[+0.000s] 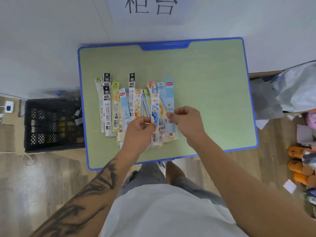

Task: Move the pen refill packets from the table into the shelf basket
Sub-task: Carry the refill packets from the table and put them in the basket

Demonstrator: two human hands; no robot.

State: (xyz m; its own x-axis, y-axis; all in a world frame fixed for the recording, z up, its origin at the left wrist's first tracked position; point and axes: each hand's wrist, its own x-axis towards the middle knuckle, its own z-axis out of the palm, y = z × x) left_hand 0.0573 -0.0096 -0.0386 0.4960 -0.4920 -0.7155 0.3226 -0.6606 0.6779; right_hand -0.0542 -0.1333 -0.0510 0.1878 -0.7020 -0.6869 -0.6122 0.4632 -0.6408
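Long, narrow, colourful pen refill packets (136,108) overlap on the green table (205,100); left hand (139,132) and right hand (186,122) fingers pinch them.

The place looks like a makeshift shop counter set up in a plain room. A printed paper sign (150,7) with two large Chinese characters hangs on the white wall at twelve o'clock. Below it stands a small green table (205,100) with a blue rim, spread with retail-packed pen refill packets (131,106). A black plastic crate (51,124) sits on the wood-look floor at nine o'clock, and orange plush toys (299,166) and bagged goods lie at three o'clock.
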